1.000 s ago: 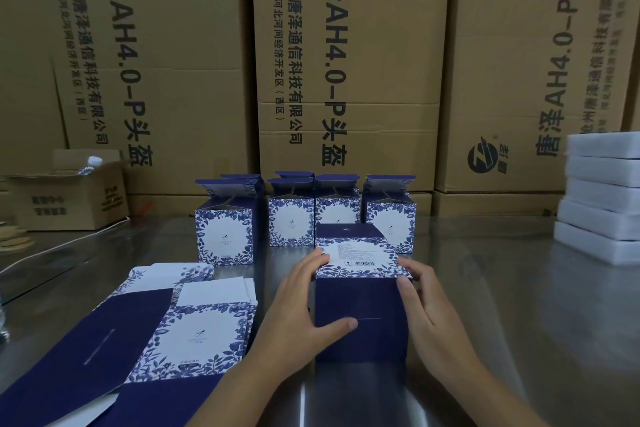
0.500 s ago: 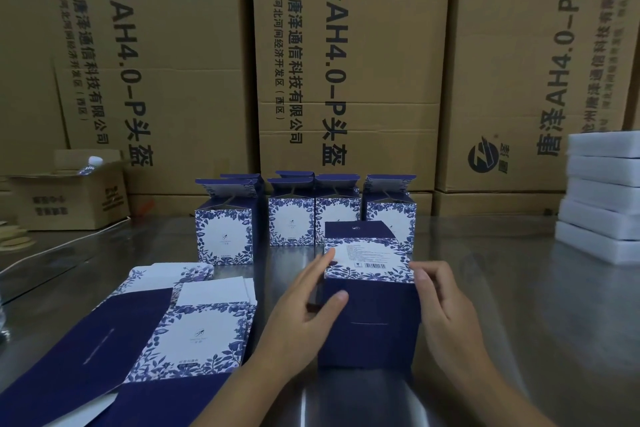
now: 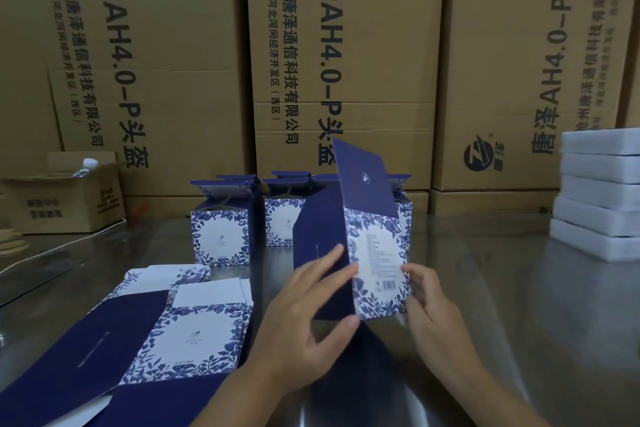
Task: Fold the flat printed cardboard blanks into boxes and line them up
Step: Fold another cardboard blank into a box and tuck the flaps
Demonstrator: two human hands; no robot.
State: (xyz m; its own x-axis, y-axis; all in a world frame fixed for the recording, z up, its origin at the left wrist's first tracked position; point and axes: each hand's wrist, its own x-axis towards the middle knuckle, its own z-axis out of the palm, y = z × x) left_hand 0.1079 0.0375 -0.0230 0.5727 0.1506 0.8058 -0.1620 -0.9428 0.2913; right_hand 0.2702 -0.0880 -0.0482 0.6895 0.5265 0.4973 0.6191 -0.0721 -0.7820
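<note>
At six o'clock the left hand [image 3: 304,333] and the right hand [image 3: 433,308] are set on a half-formed box [image 3: 377,253], which is held tilted over the steel table [image 3: 519,322] just ahead of them. Whether its lower corner touches the table cannot be told. The left fingers are laid almost straight along the dark blue side and the thumb is hooked under the lower corner, so the box is pinched between them. The right fingers are curled round the right edge of the floral panel that bears the barcode. A dark blue flap is raised at the box's top, toward twelve o'clock. At eight o'clock from the hands, flat blanks [image 3: 194,333] are piled on the table, floral and blue faces up. Farther off, at eleven to twelve o'clock, finished boxes [image 3: 221,236] are lined up with top flaps open, part of the row being hidden behind the held box. At three o'clock, well apart, white slabs [image 3: 599,194] are stacked. At nine o'clock a small open carton [image 3: 65,198] is set, with a bottle [image 3: 85,166] showing in it. Tall printed cartons [image 3: 346,62] are stacked along the back.
</note>
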